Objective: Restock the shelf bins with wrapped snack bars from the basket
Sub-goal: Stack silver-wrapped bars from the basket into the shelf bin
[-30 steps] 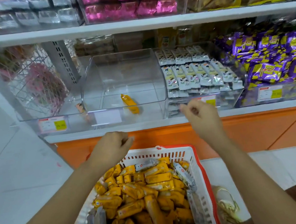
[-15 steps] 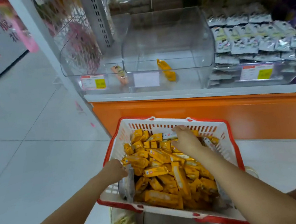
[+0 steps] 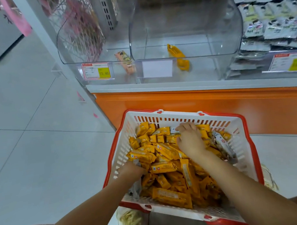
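A white basket with a red rim [image 3: 244, 139] sits low in front of me, heaped with yellow-wrapped snack bars [image 3: 163, 167]. My right hand [image 3: 190, 141] lies palm down on the far part of the heap. Its fingers curl into the bars beside a silver-white bar [image 3: 173, 129]. My left hand [image 3: 130, 170] is pushed into the basket's left side, fingers buried among the bars next to a grey wrapper [image 3: 134, 189]. On the shelf above, the middle clear bin [image 3: 227, 30] holds a single yellow bar [image 3: 175, 51].
A left clear bin [image 3: 66, 38] holds one pink-orange bar [image 3: 125, 61] behind a price tag [image 3: 96, 71]. The right bin is stacked with grey-white packets [image 3: 272, 26]. An orange shelf base [image 3: 198, 107] stands right behind the basket, with tiled floor to the left.
One second ago both hands were up near the shelf edge. They have dropped into the basket, and my view has tilted down. Since half a second ago the left hand went deeper into the bars.
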Demonstrator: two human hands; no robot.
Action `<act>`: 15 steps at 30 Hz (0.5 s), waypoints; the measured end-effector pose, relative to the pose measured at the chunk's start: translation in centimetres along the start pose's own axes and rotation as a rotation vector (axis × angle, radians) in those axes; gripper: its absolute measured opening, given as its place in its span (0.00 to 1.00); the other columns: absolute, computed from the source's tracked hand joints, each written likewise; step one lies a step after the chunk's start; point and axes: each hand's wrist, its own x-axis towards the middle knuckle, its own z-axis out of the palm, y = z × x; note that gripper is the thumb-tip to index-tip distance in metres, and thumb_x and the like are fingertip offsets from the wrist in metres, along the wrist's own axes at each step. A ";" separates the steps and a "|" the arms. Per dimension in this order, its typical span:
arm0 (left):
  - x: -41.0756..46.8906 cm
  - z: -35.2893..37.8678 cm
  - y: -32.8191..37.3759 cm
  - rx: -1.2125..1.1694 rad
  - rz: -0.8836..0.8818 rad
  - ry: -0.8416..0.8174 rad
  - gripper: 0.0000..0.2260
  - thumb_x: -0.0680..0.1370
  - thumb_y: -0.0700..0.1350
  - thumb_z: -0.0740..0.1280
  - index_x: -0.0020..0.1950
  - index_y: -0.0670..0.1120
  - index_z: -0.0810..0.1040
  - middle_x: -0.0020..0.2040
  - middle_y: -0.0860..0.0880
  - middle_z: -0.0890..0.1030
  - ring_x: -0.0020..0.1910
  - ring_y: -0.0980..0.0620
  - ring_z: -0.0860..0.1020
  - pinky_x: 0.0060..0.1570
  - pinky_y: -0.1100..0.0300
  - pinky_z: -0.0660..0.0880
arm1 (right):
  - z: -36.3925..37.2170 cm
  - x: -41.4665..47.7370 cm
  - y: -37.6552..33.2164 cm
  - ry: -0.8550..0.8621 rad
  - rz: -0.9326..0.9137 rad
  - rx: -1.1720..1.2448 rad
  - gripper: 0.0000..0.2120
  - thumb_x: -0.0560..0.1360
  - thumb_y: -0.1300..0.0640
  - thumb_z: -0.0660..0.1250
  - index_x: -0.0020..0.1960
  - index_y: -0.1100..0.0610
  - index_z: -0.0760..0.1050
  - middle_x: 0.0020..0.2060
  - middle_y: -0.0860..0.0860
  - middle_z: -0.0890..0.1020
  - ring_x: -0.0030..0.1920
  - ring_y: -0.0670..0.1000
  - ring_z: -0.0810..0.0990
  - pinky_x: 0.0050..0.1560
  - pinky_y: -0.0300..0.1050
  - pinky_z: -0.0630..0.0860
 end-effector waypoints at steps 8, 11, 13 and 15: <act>-0.1 0.7 -0.2 0.167 0.034 0.087 0.17 0.80 0.49 0.57 0.64 0.40 0.73 0.61 0.42 0.76 0.60 0.45 0.75 0.57 0.58 0.70 | 0.9 -3.1 -2.9 -0.091 -0.174 0.169 0.11 0.80 0.57 0.60 0.59 0.54 0.76 0.58 0.49 0.79 0.63 0.51 0.71 0.70 0.47 0.62; -0.1 1.3 -1.0 0.185 0.069 0.116 0.17 0.80 0.49 0.56 0.62 0.40 0.73 0.58 0.43 0.77 0.54 0.47 0.76 0.49 0.60 0.70 | 1.0 -3.9 -3.4 -0.167 -0.182 0.172 0.12 0.80 0.57 0.60 0.61 0.55 0.75 0.60 0.50 0.78 0.65 0.52 0.71 0.66 0.46 0.67; 0.3 1.7 -1.6 0.184 0.115 0.129 0.16 0.78 0.46 0.62 0.60 0.37 0.73 0.57 0.41 0.76 0.50 0.46 0.73 0.48 0.58 0.70 | 1.1 -4.4 -3.2 -0.197 -0.183 0.182 0.11 0.80 0.57 0.59 0.59 0.55 0.76 0.59 0.50 0.79 0.65 0.51 0.71 0.64 0.46 0.69; 0.0 1.6 -2.0 0.194 0.173 0.189 0.17 0.77 0.44 0.62 0.63 0.35 0.69 0.59 0.39 0.74 0.53 0.43 0.74 0.52 0.56 0.71 | 1.3 -4.9 -3.0 -0.219 -0.193 0.179 0.11 0.80 0.57 0.60 0.58 0.55 0.77 0.56 0.50 0.79 0.64 0.50 0.70 0.62 0.44 0.70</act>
